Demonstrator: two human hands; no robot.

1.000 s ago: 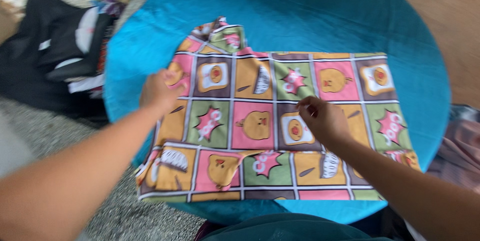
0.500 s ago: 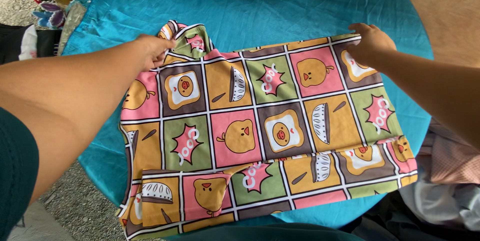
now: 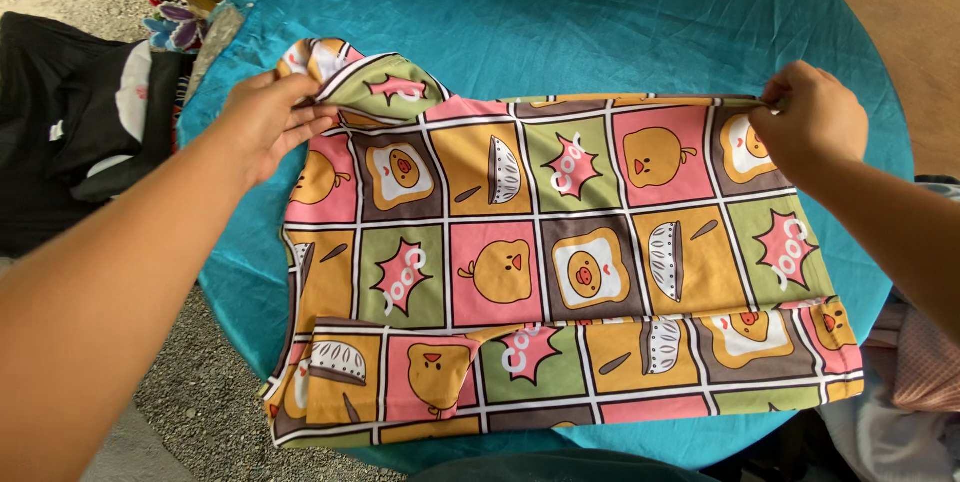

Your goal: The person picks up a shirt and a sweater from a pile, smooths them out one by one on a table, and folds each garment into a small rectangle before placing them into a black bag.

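Patterned cloth (image 3: 560, 262), a grid of pink, yellow, green and brown squares with cartoon chicks, lies flat on the teal-covered round worktop (image 3: 600, 22). I see my left hand (image 3: 265, 122) pinching the cloth's far left corner, fingers closed on a raised fold. My right hand (image 3: 810, 122) pinches its far right edge. Black clothes (image 3: 70, 132) lie left of the worktop.
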